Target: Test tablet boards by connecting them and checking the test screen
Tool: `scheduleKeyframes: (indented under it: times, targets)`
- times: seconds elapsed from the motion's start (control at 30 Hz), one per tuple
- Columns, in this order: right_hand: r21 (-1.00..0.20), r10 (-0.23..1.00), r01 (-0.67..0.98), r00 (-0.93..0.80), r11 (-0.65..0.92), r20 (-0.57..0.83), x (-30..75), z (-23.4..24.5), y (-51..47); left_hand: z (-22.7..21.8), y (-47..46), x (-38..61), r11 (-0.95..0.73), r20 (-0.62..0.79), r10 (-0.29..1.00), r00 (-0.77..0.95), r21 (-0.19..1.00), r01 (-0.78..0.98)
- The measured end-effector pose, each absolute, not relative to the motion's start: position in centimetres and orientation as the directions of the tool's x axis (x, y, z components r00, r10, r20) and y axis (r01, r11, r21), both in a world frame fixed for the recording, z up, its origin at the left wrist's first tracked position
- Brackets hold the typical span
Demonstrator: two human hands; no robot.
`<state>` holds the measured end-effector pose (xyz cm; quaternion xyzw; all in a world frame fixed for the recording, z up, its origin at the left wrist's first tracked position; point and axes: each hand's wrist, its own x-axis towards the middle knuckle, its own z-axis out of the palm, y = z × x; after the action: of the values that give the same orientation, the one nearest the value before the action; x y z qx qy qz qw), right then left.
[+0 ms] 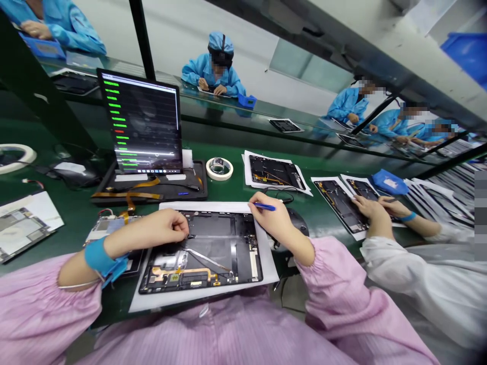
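Note:
An opened black tablet housing (213,253) lies on a white sheet (270,266) before me, with orange flex cables and a silver strip inside. Over its upper left part, my left hand (165,225) has its fingers curled together, and what they pinch, if anything, is hidden. A blue wristband (101,258) circles that wrist. My right hand (272,215) is closed around a blue pen-like tool (265,206) at the upper right corner of the housing; the tool's working end does not show clearly.
A screen with green lines (146,121) stands behind the housing, beside a tape roll (219,169). Another opened housing (274,171) lies farther back. At the right, a co-worker's hands (371,210) touch similar housings. A black mouse (299,223) sits near my right forearm.

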<state>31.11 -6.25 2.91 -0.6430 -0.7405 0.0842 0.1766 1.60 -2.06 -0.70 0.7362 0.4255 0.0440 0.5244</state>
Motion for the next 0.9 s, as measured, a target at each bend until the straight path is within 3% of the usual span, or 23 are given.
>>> scheduleKeyframes:
  times: [0.1,0.17,0.33,0.57,0.77,0.9]
  targets:
    - [0.015,0.991,0.992,-0.129,0.129,0.021,28.9,3.0,-2.4,-0.4,-2.3,1.5,-0.097,-0.338,0.674,0.657,0.841,0.533]
    - [0.109,0.991,0.985,-0.132,0.133,-0.019,27.8,2.4,-0.1,-0.3,-2.4,1.3,-0.12,-0.308,0.666,0.679,0.854,0.506]
    - [0.15,0.987,0.977,-0.158,0.153,0.02,26.0,2.0,3.7,-0.6,-2.0,0.8,-0.173,-0.235,0.691,0.683,0.864,0.472]
    - [0.157,0.939,0.941,-0.319,0.298,0.127,23.3,2.6,7.2,-0.7,-0.7,0.1,-0.101,-0.12,0.882,0.456,0.896,0.432]
    - [0.108,0.915,0.922,-0.384,0.372,0.127,24.6,3.5,5.0,0.2,-0.6,0.1,-0.096,-0.063,0.931,0.36,0.908,0.408]
    - [0.055,0.925,0.94,-0.341,0.336,0.167,25.6,3.1,5.4,0.0,-0.6,0.4,-0.112,-0.044,0.935,0.351,0.904,0.414]
